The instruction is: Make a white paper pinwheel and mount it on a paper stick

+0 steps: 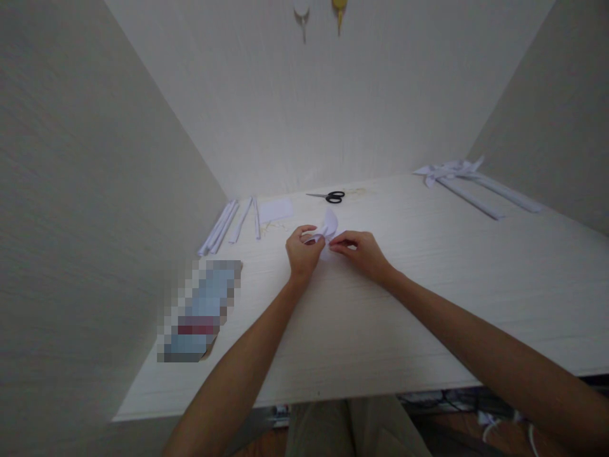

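Note:
Near the middle of the table, my left hand (304, 251) is closed on a folded piece of white paper (330, 222), shaped like a small pinwheel or flower. Its curved flaps rise above the fingers, and the lower part is hidden by them. My right hand (364, 254) is closed in a pinch at the paper's right edge. Whatever lies between its fingertips is too small to make out. Scissors with black handles (334, 197) lie behind the hands.
Rolled white paper tubes (219, 227) and a flat white sheet (276, 210) lie at the back left. Folded paper pinwheels on tubes (451, 170) rest at the back right. A pixelated phone-like object (204, 311) lies front left. Walls enclose the table (476, 279) on three sides.

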`<state>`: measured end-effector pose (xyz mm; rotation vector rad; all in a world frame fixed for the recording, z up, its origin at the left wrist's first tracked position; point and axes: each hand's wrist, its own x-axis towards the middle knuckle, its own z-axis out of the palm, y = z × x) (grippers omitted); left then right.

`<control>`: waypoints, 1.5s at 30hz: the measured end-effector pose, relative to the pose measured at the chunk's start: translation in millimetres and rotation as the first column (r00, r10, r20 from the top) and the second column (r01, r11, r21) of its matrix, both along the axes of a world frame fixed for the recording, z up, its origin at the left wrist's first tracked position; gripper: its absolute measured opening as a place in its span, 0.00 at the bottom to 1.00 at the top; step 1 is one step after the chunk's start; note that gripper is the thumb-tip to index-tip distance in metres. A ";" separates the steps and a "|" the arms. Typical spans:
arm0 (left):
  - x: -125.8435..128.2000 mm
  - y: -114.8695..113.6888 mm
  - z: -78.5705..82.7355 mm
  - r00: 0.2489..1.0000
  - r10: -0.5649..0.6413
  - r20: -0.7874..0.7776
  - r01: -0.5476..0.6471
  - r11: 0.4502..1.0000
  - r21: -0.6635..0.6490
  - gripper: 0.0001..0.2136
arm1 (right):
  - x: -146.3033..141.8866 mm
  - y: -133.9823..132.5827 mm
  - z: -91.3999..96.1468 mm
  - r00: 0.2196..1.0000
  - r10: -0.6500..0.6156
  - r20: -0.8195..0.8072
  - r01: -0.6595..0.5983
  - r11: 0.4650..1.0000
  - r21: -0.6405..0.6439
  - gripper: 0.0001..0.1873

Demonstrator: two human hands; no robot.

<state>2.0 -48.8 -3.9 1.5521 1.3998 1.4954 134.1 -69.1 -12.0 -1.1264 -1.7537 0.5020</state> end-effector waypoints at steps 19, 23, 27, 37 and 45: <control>0.7 1.0 -0.7 1.000 0.021 -0.012 -0.021 1.000 -0.008 0.10 | -3.1 -1.5 -2.7 0.997 0.010 -0.077 -0.014 0.999 -0.053 0.06; 0.1 1.3 -0.6 1.000 0.010 0.005 -0.010 1.000 -0.002 0.10 | -2.8 -1.6 -4.5 0.997 0.014 -0.076 -0.017 0.999 -0.037 0.07; -0.6 1.6 -1.2 1.000 0.007 0.013 -0.008 1.000 0.005 0.10 | -2.8 -2.6 -4.8 0.999 -0.031 0.011 0.030 0.996 0.083 0.06; 0.1 1.3 -0.4 1.000 0.015 0.014 -0.015 1.000 -0.013 0.10 | 2.0 -1.6 -6.8 0.918 -0.221 0.328 0.129 0.952 0.279 0.12; -0.9 1.2 -0.2 1.000 0.002 0.012 -0.002 1.000 -0.013 0.10 | -2.4 -4.3 -2.5 0.779 -0.304 0.548 0.202 0.950 0.240 0.17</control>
